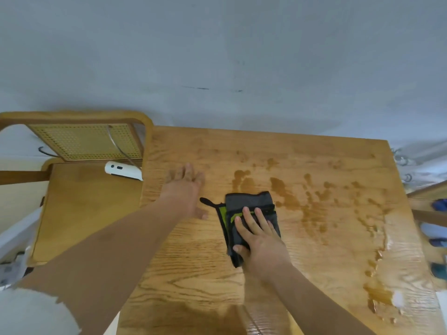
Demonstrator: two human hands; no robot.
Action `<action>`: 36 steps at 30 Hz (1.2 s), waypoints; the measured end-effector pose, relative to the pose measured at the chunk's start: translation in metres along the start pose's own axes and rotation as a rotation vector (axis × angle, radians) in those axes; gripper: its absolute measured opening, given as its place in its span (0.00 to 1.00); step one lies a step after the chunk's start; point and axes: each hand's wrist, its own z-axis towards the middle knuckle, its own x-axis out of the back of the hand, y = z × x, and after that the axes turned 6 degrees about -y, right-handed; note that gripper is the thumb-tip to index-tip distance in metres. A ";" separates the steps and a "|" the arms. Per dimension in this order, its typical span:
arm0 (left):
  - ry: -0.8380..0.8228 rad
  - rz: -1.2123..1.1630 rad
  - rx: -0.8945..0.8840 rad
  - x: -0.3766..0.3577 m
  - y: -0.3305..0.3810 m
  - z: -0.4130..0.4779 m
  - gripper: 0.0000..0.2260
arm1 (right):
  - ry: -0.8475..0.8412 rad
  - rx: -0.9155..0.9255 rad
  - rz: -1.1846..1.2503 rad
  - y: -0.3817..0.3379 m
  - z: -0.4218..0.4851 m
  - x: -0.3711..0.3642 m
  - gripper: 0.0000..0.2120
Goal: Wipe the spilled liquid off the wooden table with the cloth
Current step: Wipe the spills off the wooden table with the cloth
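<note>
Right hand (260, 243) presses flat, fingers (251, 220) spread, on the folded cloth (251, 206) (grey, green-trimmed) mid-counter (193, 274). Left hand (186, 189) rests open beside it. Spill (314, 209) lies right.

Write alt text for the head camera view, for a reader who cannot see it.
A person's right hand presses a folded dark grey cloth flat on a wooden table, beside streaks of spilled liquid spreading to the right. The left hand rests flat on the table; a wooden chair stands at left.
</note>
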 end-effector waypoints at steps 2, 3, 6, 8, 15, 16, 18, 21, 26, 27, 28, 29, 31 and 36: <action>-0.010 -0.066 -0.001 -0.003 -0.004 0.007 0.58 | 0.010 0.033 -0.024 0.000 0.024 0.023 0.32; -0.008 -0.093 -0.001 -0.006 -0.005 0.009 0.58 | 0.017 0.048 -0.038 0.001 0.037 0.036 0.32; -0.023 -0.128 0.015 -0.009 -0.006 0.014 0.58 | -0.003 0.076 -0.066 0.004 0.083 0.083 0.33; -0.025 -0.163 0.029 -0.010 -0.006 0.018 0.60 | -0.001 0.070 -0.055 0.008 0.111 0.114 0.34; -0.003 -0.218 0.035 -0.010 -0.006 0.012 0.60 | 0.153 0.045 -0.031 0.007 0.121 0.114 0.31; 0.000 -0.206 0.034 -0.011 -0.006 0.011 0.60 | 0.169 0.050 -0.042 0.007 0.111 0.102 0.31; -0.007 -0.188 0.032 -0.011 -0.005 0.011 0.59 | 0.146 0.066 -0.064 0.007 0.086 0.080 0.31; 0.010 -0.201 0.017 -0.010 -0.007 0.012 0.59 | 0.056 0.094 -0.120 0.007 0.051 0.058 0.31; -0.005 -0.213 -0.004 -0.013 -0.010 0.014 0.59 | -0.072 0.121 -0.192 0.018 0.050 0.067 0.34; -0.004 -0.213 -0.004 -0.012 -0.011 0.016 0.59 | -0.083 0.127 -0.206 0.021 0.058 0.076 0.34; -0.005 -0.210 -0.005 -0.011 -0.012 0.017 0.59 | -0.090 0.130 -0.217 0.023 0.066 0.087 0.34; -0.009 -0.207 -0.007 -0.010 -0.012 0.018 0.59 | -0.091 0.125 -0.214 0.024 0.076 0.099 0.34; -0.013 -0.191 -0.010 -0.012 -0.012 0.019 0.58 | -0.071 0.101 -0.161 0.024 0.102 0.124 0.35; -0.005 -0.183 -0.029 -0.016 -0.013 0.019 0.57 | 0.034 0.033 -0.062 -0.001 0.171 0.175 0.35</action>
